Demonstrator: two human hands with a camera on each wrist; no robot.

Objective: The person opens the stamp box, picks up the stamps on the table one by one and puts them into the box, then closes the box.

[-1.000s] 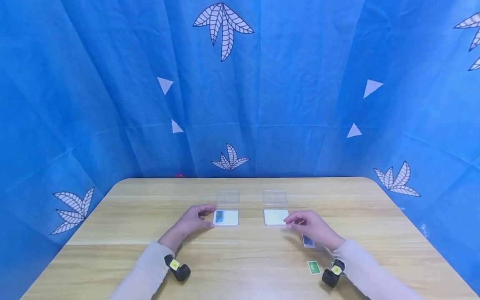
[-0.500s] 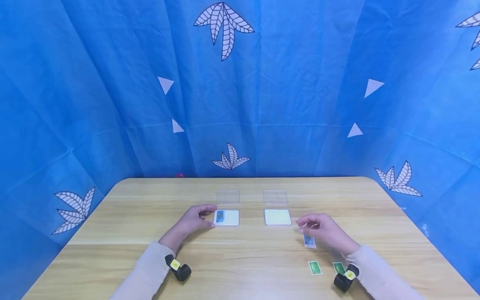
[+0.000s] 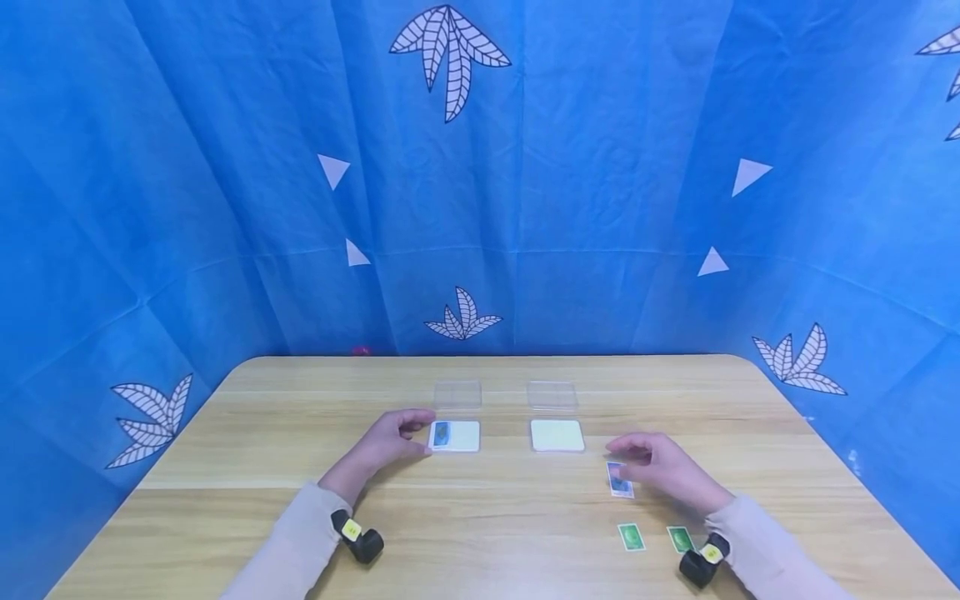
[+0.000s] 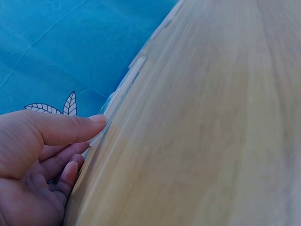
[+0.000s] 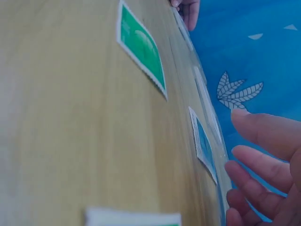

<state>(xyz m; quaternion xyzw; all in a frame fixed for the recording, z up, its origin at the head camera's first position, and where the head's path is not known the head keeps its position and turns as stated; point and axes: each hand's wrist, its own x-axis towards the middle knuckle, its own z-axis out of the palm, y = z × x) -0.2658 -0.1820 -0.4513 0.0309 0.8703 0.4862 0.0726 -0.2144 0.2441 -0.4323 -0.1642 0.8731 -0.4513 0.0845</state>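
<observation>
My left hand [image 3: 392, 436] pinches the left end of a flat clear box [image 4: 123, 96], thumb on its near edge. A blue stamp [image 3: 442, 433] lies at the left end of the white surface inside. To the right sits a second flat box [image 3: 557, 436] with a plain white surface. My right hand [image 3: 660, 468] holds nothing and hovers over another blue stamp [image 3: 619, 492], partly covering it in the head view. Its fingers are loosely bent and apart from the stamp in the right wrist view. Two green stamps, one left [image 3: 632, 537] and one right [image 3: 679, 537], lie nearer me.
Behind the boxes lie two clear plastic pieces, a left one [image 3: 457, 394] and a right one [image 3: 552, 395]. All rest on a wooden table [image 3: 480, 525]. A blue curtain [image 3: 600, 167] hangs beyond its far edge.
My right hand has drawn away from the right box, moving right and nearer to me, over the blue stamp. More of the right green stamp shows. The left hand stays in place.
</observation>
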